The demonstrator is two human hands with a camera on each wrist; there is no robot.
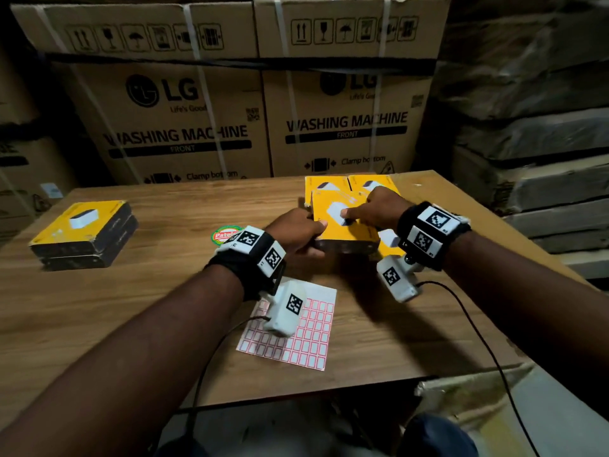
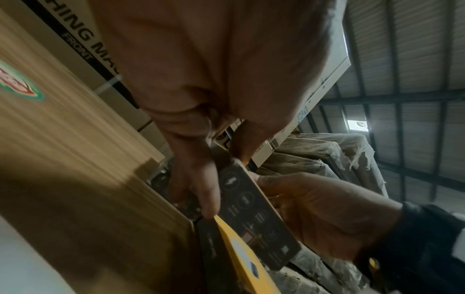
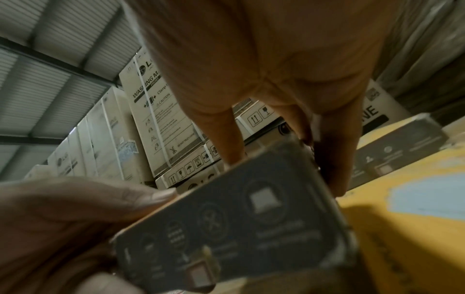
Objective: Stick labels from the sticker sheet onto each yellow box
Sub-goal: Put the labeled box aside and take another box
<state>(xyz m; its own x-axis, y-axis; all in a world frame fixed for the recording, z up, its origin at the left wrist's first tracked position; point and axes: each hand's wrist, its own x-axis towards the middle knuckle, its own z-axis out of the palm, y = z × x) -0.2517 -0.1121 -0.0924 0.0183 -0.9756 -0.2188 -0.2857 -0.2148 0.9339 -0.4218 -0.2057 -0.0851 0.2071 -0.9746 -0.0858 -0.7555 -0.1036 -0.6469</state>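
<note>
Both hands hold one yellow box (image 1: 342, 230) lifted and tilted above the wooden table (image 1: 164, 291). My left hand (image 1: 301, 230) grips its left edge, thumb on top. My right hand (image 1: 372, 207) grips it from the right, thumb on the yellow face and fingers (image 3: 334, 169) behind. The box's dark side (image 2: 254, 214) (image 3: 239, 228) faces the wrist cameras and carries a small red-edged label (image 3: 198, 275). The sticker sheet (image 1: 296, 328) lies flat near the front edge, partly under my left wrist camera.
Two stacked yellow boxes (image 1: 82, 232) sit at the table's left. Several more yellow boxes (image 1: 329, 186) lie behind and under my hands at the back right. A round green and red sticker (image 1: 225, 234) is on the tabletop. Large cardboard cartons (image 1: 184, 127) wall the far side.
</note>
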